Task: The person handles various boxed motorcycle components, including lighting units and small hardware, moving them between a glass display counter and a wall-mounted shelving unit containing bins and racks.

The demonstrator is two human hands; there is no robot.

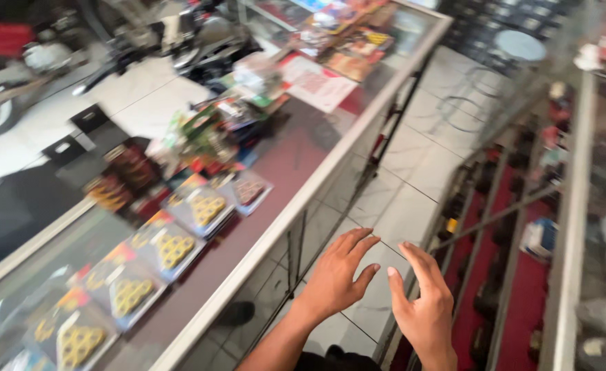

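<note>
**Hands over aisle floor, between two glass counters**

Left hand (pixel 337 275) and right hand (pixel 423 302): both empty, fingers spread, palms down, close together but not touching. Held in the air above the tiled floor (pixel 399 206), gripping nothing.

Landmark: long glass counter (pixel 296 206).
- Left hand just right of the counter's metal edge, near its close end.
- Right hand further right of the counter, beside the second display case (pixel 571 227).
- On the counter top, left of the hands: row of blister packs (pixel 172 247) with yellow pieces, lying flat.
- Further along the counter: heap of small packaged goods (pixel 213 130), then flat papers and booklets (pixel 316 82).
- Beyond the counter's left side: motorcycle parts, blurred.
- Stool (pixel 519 47) past the counter's far end.

Second case: red-lined shelves, dark items, too blurred to identify.
</note>
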